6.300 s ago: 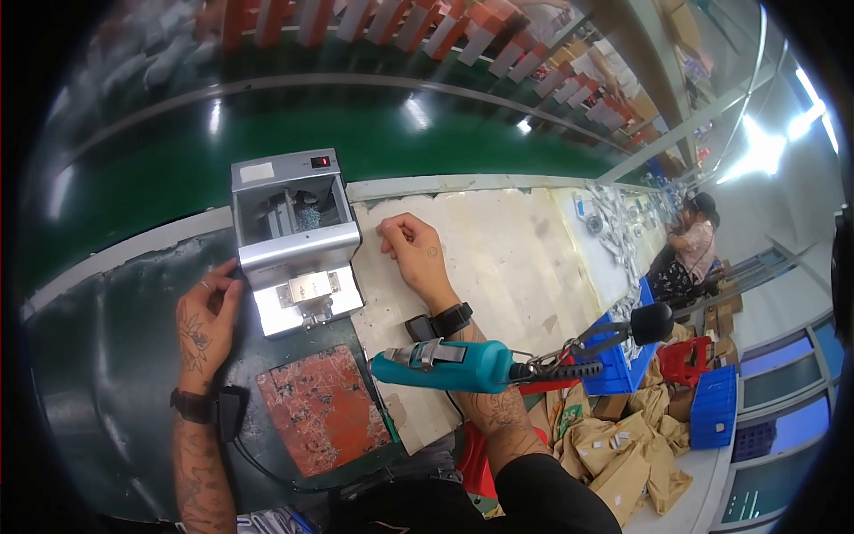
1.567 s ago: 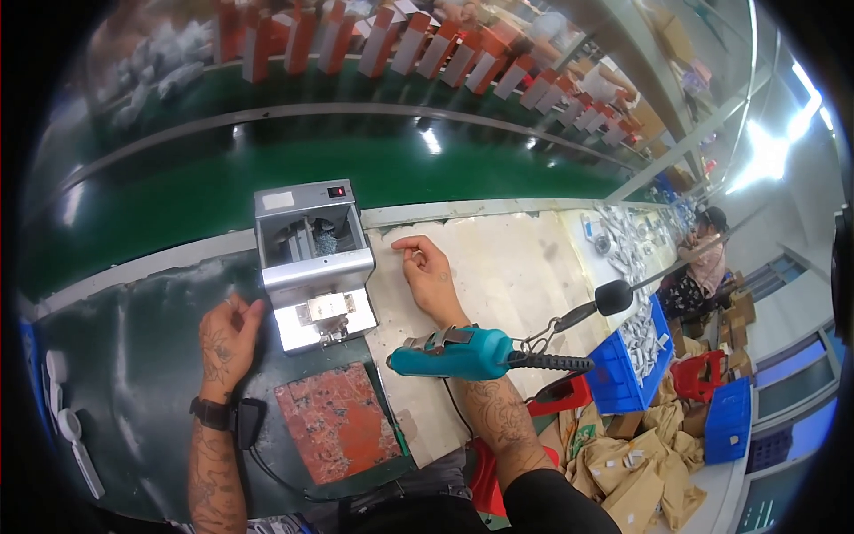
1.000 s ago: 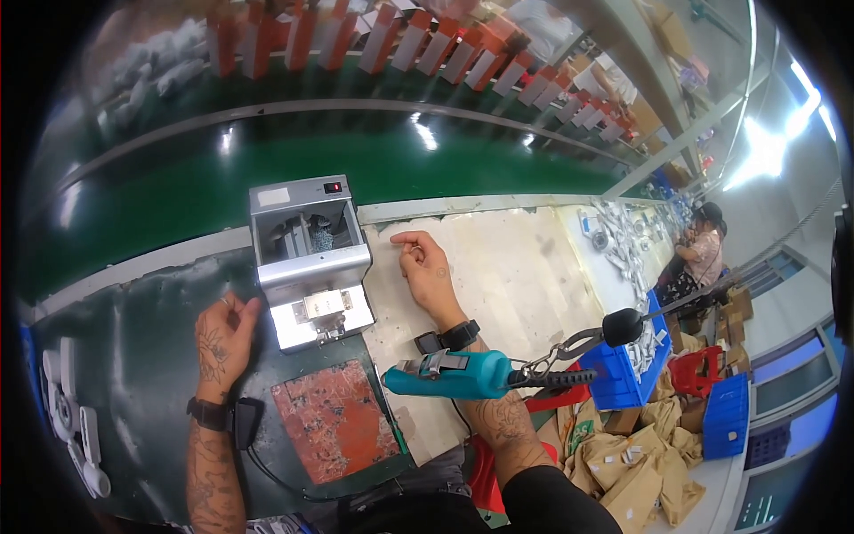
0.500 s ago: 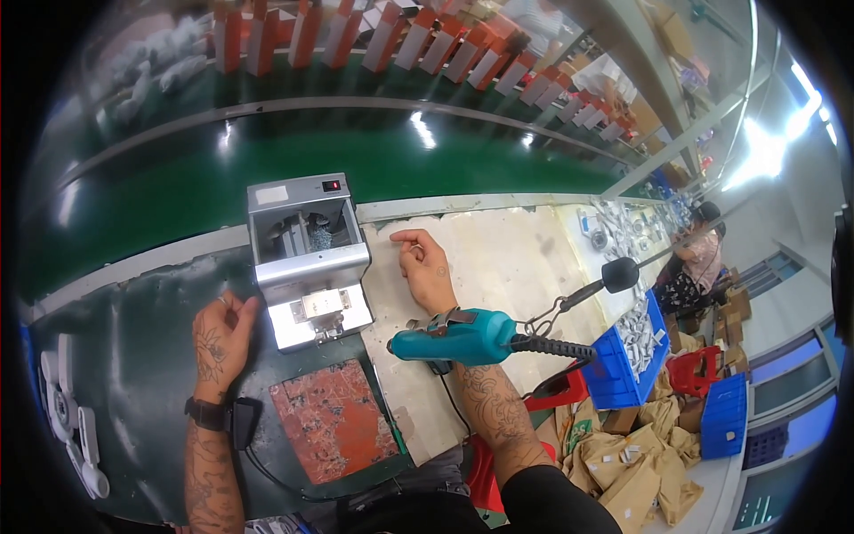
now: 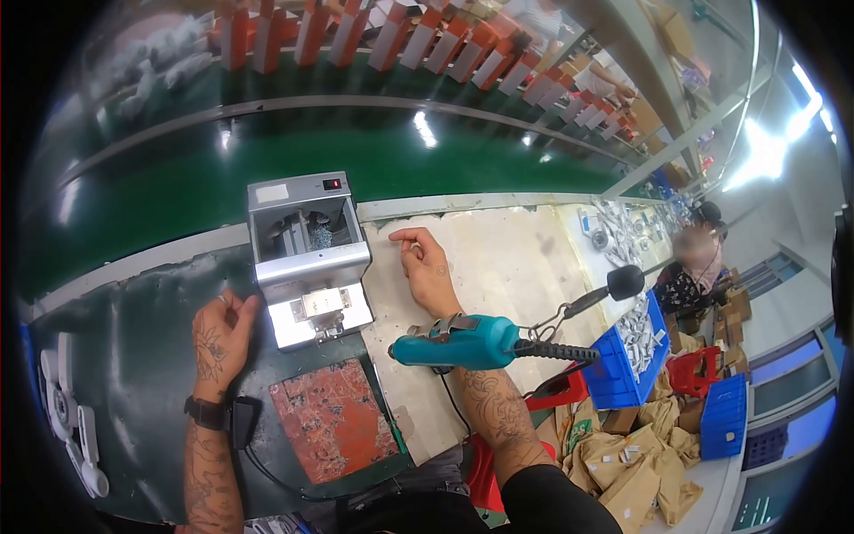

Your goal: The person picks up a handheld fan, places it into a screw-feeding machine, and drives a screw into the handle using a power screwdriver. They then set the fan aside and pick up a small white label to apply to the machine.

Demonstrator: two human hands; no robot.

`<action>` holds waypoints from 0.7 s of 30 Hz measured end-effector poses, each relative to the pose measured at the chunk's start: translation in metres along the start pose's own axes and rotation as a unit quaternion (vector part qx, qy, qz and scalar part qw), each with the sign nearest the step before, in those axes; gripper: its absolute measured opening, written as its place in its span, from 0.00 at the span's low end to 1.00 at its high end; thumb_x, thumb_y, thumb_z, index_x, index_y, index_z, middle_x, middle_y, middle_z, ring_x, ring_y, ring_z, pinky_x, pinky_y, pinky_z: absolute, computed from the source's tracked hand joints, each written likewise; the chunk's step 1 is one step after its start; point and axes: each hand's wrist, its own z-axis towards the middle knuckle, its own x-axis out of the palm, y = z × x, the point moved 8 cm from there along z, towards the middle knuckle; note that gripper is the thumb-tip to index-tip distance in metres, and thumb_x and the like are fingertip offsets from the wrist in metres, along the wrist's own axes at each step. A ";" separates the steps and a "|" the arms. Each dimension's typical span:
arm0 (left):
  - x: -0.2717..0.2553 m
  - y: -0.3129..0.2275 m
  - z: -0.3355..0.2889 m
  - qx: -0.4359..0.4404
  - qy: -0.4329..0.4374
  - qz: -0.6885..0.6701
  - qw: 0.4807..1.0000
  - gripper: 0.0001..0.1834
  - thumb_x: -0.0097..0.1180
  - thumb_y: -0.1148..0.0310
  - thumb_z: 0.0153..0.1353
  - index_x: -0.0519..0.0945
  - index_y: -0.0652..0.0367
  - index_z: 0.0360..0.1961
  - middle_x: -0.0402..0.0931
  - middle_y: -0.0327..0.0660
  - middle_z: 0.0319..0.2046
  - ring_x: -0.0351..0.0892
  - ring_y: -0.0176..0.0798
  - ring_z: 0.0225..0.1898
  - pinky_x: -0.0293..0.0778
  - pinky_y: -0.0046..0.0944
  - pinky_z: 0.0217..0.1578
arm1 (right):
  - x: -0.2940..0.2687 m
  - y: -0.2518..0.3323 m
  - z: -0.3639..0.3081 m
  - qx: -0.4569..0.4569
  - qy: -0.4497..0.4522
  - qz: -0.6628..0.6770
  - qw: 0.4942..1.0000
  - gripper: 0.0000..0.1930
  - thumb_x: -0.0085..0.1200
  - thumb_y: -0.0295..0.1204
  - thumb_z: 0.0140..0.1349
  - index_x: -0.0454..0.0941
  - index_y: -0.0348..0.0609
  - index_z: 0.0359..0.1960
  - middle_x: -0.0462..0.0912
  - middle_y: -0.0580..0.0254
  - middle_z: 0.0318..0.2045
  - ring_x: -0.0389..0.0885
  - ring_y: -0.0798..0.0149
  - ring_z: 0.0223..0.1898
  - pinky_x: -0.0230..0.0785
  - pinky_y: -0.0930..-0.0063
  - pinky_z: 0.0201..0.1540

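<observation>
A grey metal screw feeder [image 5: 311,265] with a lit red switch stands between my hands, small screws [image 5: 320,233] visible inside its open hopper. My left hand [image 5: 222,340] rests on the dark green mat beside it, fingers loosely bent and holding nothing visible. Right of the feeder, my right hand [image 5: 427,274] lies on the pale board, its index finger stretched toward the machine, the others curled, nothing seen in it. A teal electric screwdriver [image 5: 467,343] hangs over my right wrist and forearm, partly covering them. Near my body lies a worn red square plate [image 5: 334,420].
White plastic parts [image 5: 67,409] lie at the far left. A blue bin [image 5: 627,360] of pale parts stands at right, above brown bags [image 5: 632,463]. Beyond the bench runs a green conveyor [image 5: 338,147], with orange-and-white boxes [image 5: 387,44] behind. A person [image 5: 698,262] sits at far right.
The orange-and-white boxes have shifted slightly to the right. The hanging screwdriver and its cord have swayed a little. My hands have hardly moved.
</observation>
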 end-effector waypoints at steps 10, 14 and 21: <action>0.002 0.001 0.000 0.005 -0.003 0.005 1.000 0.20 0.64 0.61 0.71 0.76 0.63 0.25 0.71 0.38 0.16 0.67 0.31 0.19 0.64 0.38 0.25 | -0.001 -0.001 0.000 -0.005 -0.002 0.035 0.999 0.18 0.49 0.16 0.67 0.79 0.36 0.58 0.72 0.72 0.38 0.70 0.80 0.29 0.65 0.83 0.33; 0.002 0.001 0.001 -0.005 0.007 0.010 1.000 0.20 0.64 0.61 0.71 0.76 0.63 0.25 0.71 0.39 0.16 0.67 0.31 0.19 0.64 0.39 0.24 | -0.001 0.004 -0.001 -0.004 0.002 0.017 1.000 0.18 0.50 0.16 0.67 0.79 0.36 0.58 0.74 0.71 0.39 0.70 0.80 0.29 0.65 0.84 0.33; 0.002 0.003 0.001 0.001 0.000 0.007 1.000 0.21 0.64 0.61 0.71 0.76 0.63 0.25 0.71 0.38 0.16 0.67 0.31 0.18 0.64 0.38 0.24 | 0.000 0.003 0.000 -0.002 -0.004 0.034 0.999 0.18 0.51 0.17 0.69 0.77 0.37 0.60 0.76 0.72 0.41 0.71 0.82 0.28 0.64 0.84 0.32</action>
